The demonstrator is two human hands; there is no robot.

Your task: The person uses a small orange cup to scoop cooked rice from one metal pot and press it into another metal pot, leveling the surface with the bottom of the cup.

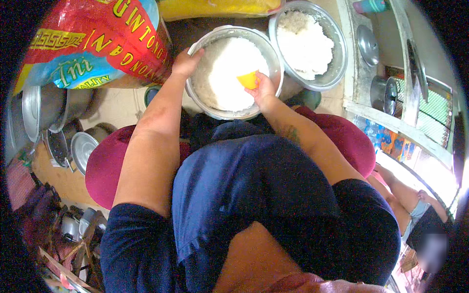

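A round metal pot (pixel 280 78) stands between my knees, with a mound of white grainy food (pixel 231 88) inside. I cannot tell whether the food is rice or grated coconut. Around the pot's left rim my left hand (pixel 187 64) is closed, thumb on top. My right hand (pixel 266 89) reaches over the near right side and pinches a small yellow plastic scraper (pixel 247 80), held against the white food. Just beyond to the right, a second basin (pixel 311 87) holds a clumpy heap of similar white food (pixel 304 44), greyish at the far end.
A large printed sack (pixel 121 44) bearing writing stands front left; a yellow sack (pixel 220 9) lies at the front. Aluminium pots (pixel 44 110) and a lid (pixel 83 146) sit left. A shelf at right carries another lid (pixel 367 44) and pot (pixel 381 95). Another person (pixel 421 216) is behind right.
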